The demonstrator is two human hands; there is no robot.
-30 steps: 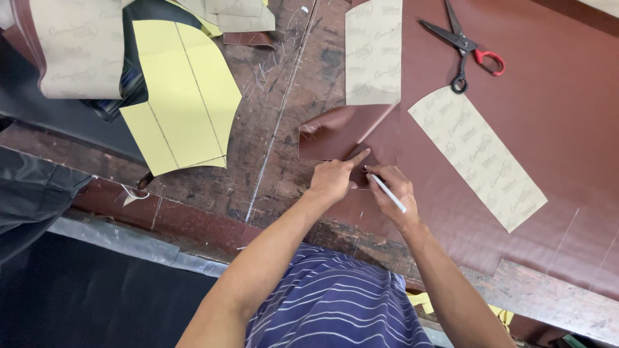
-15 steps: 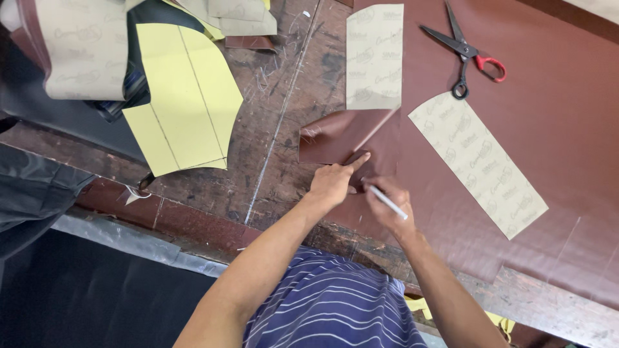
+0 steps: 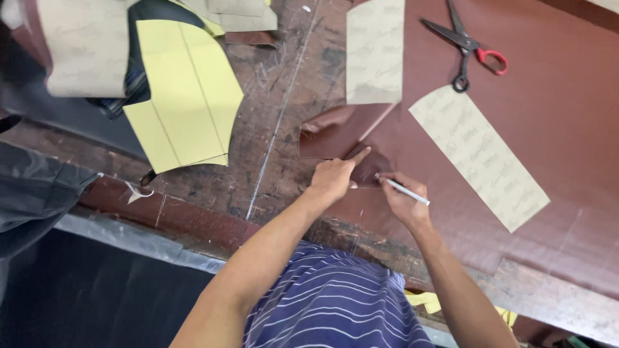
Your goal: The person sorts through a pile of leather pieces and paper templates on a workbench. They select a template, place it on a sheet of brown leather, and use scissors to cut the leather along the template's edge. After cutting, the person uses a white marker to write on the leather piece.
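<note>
At frame centre, the left hand (image 3: 333,178) presses flat on a small dark-brown leather piece (image 3: 369,169); the right hand (image 3: 403,200) pinches a slim white marking pen (image 3: 406,192). If that pressing hand slackens, the piece could shift and skew the line.

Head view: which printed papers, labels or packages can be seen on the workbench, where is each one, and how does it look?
Long beige printed paper strip: lies slanted on the brown leather sheet, right of the right hand; rectangular.
Beige printed paper rectangle: top centre, at the leather's left edge; upright.
Beige printed paper piece: top left; partly out of frame.
Yellow paper pattern: left on the wooden bench; curved, plain, with pencil lines.
No packages or screens show.
</note>
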